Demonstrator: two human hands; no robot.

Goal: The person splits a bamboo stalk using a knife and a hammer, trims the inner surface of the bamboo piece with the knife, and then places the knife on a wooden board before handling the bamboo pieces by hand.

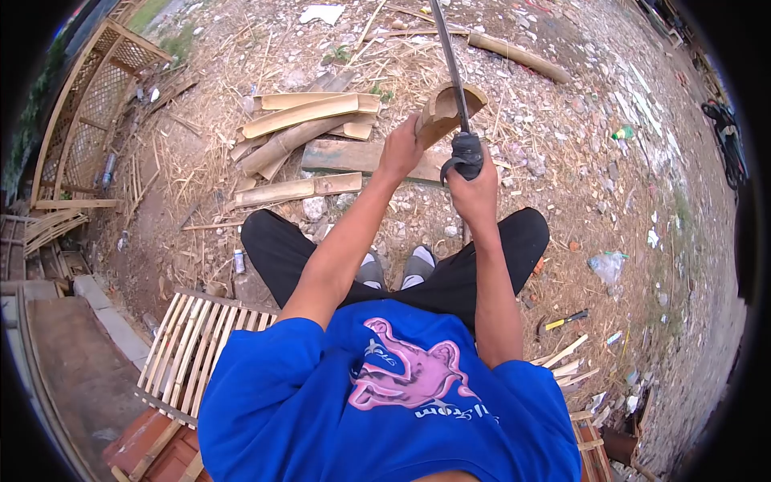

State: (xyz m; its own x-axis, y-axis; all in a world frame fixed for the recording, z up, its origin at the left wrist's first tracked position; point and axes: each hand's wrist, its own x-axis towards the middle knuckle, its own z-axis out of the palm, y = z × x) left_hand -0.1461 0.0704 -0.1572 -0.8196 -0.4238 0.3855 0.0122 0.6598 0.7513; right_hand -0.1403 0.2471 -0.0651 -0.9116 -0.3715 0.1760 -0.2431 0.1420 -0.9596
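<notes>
My left hand (401, 149) is closed around the side of a split bamboo piece (438, 119), which stands tilted with its curved end up. My right hand (475, 191) grips the black-wrapped handle of a machete (447, 48). The long dark blade points away from me and crosses the bamboo's upper end; whether it has cut in, I cannot tell. Just beyond my feet lies a flat wooden board (341, 156), below the bamboo. To its left is a pile of split bamboo (301, 120), with another split length (297, 191) nearer me.
A whole bamboo pole (518, 58) lies farther off on the littered ground. A hammer (564, 320) with a yellow-and-black handle is at my right. Behind my left side is a slatted bamboo rack (189, 353). A lattice frame (92, 112) stands at far left.
</notes>
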